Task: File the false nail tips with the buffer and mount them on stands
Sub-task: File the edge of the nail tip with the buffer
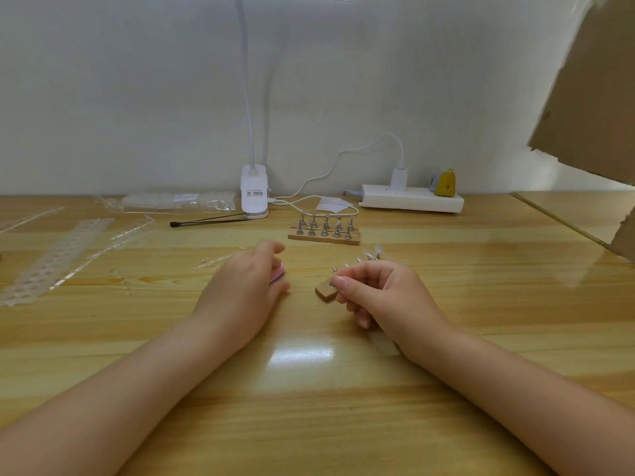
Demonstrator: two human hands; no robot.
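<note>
On the wooden worktop [103,338], the left hand [240,290] grips the pink buffer [277,274]. Behind it stands a wooden base of metal stands [324,230]. The right hand [378,293] pinches a small stand [332,282] over a second wooden base [324,293], clear nail tips [372,252] just behind.

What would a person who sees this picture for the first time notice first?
First come the two bare hands at the middle of the wooden table: the left hand holds a pink buffer, and the right hand pinches a small metal stand at a wooden block. Behind them a wooden base with two rows of metal stands sits in front of a white clip lamp.
</note>
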